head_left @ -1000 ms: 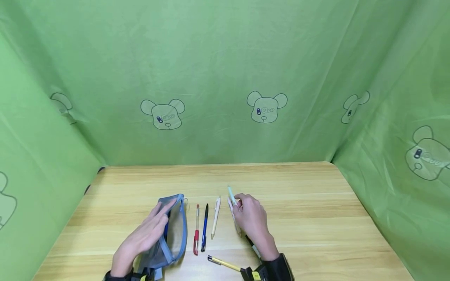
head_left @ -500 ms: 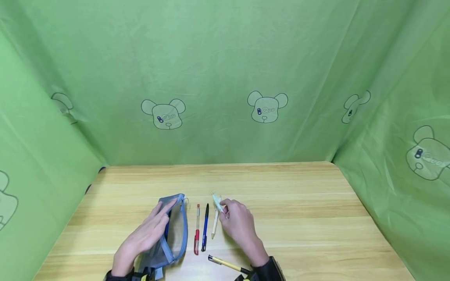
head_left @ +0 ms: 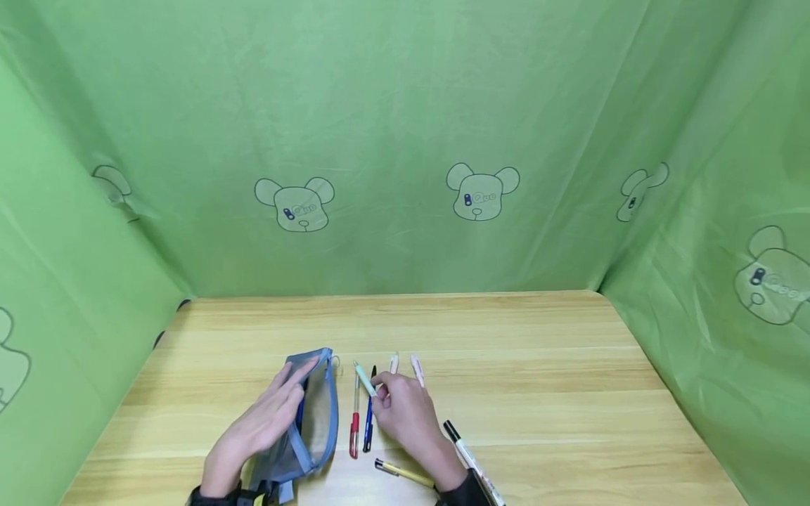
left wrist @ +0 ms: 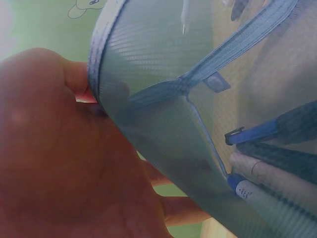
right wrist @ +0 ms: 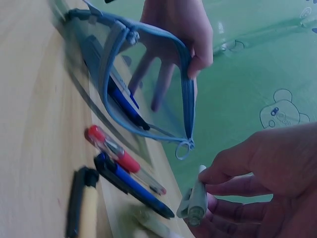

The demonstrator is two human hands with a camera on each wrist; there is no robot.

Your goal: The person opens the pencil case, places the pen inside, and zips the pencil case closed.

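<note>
We have a person's right grip (head_left: pixel 405 414) pinching the pale green pen (head_left: pixel 365 379) between thumb and index finger. Pen sticks out left of the grip, tip end angled away from us; in the head view it crosses in front of the red pen, can't tell whether they touch. Other right fingers loosely bent.

Left grip (head_left: pixel 266 422) has fingers straight and spread, resting on the blue mesh pouch (head_left: pixel 281 460), top finger along the zipper rim. Pouch lies under and just right of the left grip, mouth gaping towards the right grip, small ring (right wrist: pixel 183 150) at its zipper end. We see several pens inside (right wrist: pixel 126 109) through the mesh.

Around the right grip, on the table (head_left: pixel 557 393): red pen (head_left: pixel 354 429) and blue pen (head_left: pixel 368 425) side by side just to its left, roughly parallel. White pen (head_left: pixel 394 363) and pale pink pen (head_left: pixel 418 370) poke out beyond it, lower parts hidden by the hand. Yellow pen (head_left: pixel 405 474) on the near side, black end left, other end under the wrist. Black-capped marker (head_left: pixel 468 457) right of the wrist, slanted. Green curtain (head_left: pixel 386 105) with bear heads well beyond both grips.
</note>
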